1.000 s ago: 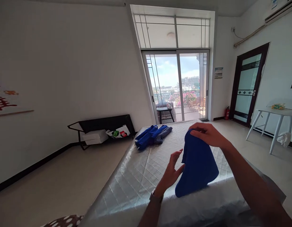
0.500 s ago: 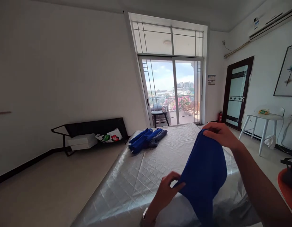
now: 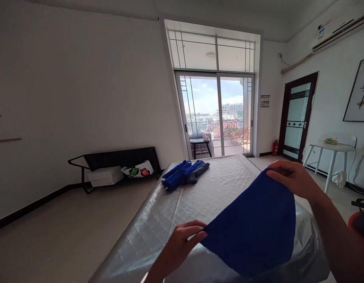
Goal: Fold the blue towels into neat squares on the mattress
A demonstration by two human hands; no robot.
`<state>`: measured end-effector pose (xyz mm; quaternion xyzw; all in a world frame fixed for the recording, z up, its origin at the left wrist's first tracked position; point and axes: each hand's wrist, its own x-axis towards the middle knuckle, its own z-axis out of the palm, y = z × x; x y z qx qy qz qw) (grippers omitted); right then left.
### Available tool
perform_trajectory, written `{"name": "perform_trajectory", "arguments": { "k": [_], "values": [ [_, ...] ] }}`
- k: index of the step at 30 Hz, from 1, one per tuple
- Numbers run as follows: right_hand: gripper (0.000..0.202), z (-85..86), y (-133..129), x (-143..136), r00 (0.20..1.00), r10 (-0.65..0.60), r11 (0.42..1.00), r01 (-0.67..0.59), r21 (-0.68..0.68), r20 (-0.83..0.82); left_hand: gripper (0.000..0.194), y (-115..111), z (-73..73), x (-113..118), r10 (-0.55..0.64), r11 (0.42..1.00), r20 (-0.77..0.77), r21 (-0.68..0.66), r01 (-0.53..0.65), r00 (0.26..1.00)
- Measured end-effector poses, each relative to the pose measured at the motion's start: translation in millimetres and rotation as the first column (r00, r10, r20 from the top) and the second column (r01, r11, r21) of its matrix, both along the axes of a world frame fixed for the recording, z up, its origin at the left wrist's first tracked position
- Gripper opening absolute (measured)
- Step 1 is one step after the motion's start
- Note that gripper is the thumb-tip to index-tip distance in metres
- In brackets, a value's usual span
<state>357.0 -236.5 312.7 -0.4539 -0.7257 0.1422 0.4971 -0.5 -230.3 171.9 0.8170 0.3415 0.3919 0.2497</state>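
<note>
A plain blue cloth point(image 3: 252, 224) hangs stretched between my hands over the near end of a silver-covered table point(image 3: 167, 220). My left hand point(image 3: 184, 241) pinches its left corner between thumb and fingers. Higher up and to the right, my right hand point(image 3: 291, 177) grips the top corner, fingers closed over the edge. The cloth's lower edge droops close to the silver cover; whether it touches I cannot tell. Farther off on the table lies a small pile of folded blue and grey cloths point(image 3: 184, 175).
A black bench point(image 3: 119, 157) with a white box point(image 3: 103, 177) and a printed bag point(image 3: 139, 169) stands left by the wall. Sliding glass doors point(image 3: 215, 114) are beyond the table. To the right are a white chair point(image 3: 332, 146), a dark-framed door point(image 3: 298, 118) and an orange-red tub point(image 3: 354, 228).
My hands have moved apart, the left to the left and the right to the right and slightly down. The blue cloth is now pulled wider and flatter between them.
</note>
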Motion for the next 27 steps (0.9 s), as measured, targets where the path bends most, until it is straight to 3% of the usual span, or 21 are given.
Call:
{"name": "perform_trajectory", "arguments": {
  "k": [7,10,14,18,22,27],
  "values": [
    [0.057,-15.7,-5,0,0.989,-0.116,0.989,0.123,0.08,-0.089,0.032,-4,42.0,-18,-0.036,0.999,-0.206,0.032,0.044,0.978],
    [0.055,-22.6,-11,0,0.981,-0.138,0.984,0.151,0.091,-0.135,0.027,-9,57.0,-23,-0.018,0.992,-0.235,0.119,0.047,0.972],
    [0.052,-32.3,-18,4,0.967,-0.141,0.982,0.164,0.094,-0.21,0.031,-17,83.4,-34,0.149,0.953,-0.136,0.285,-0.106,0.979],
    [0.05,-40.7,-12,-1,0.966,-0.1,0.992,0.116,0.052,-0.238,0.042,-11,105.3,-40,0.308,0.905,-0.088,0.334,-0.264,0.947],
    [0.05,-53.2,-3,-10,0.954,-0.093,0.996,0.093,-0.012,-0.286,0.043,-3,108.5,-45,0.326,0.885,-0.126,0.388,-0.256,0.937],
    [0.047,-68.9,-2,-15,0.903,-0.107,0.994,0.093,-0.053,-0.416,0.033,-3,103.6,-53,0.337,0.828,-0.035,0.487,-0.278,0.941]
  ]
}}
